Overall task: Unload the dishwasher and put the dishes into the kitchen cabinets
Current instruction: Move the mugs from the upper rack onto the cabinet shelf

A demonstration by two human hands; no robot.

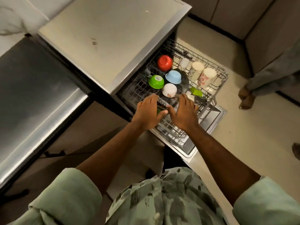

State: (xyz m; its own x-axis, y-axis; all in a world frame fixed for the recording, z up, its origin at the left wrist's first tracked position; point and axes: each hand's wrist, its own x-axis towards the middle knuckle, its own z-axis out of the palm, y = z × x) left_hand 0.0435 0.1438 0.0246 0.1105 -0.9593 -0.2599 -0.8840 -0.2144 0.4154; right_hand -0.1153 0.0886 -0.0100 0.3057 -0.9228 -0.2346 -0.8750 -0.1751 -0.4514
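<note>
Hands, left hand [149, 112], right hand [184, 113], resting on rack [224, 75] rail, green bowl [156, 82] beyond

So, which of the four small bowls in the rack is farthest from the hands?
The red bowl, at the back of the rack; the blue bowl, green bowl and white bowl all sit closer.

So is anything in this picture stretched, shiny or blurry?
In the head view, the wide lens stretches the sleeves toward the bottom corners; a bright streak of glare runs across the steel surface at left; the marble corner at top left is smeared; the red bowl in the rack looks fairly sharp.
</note>
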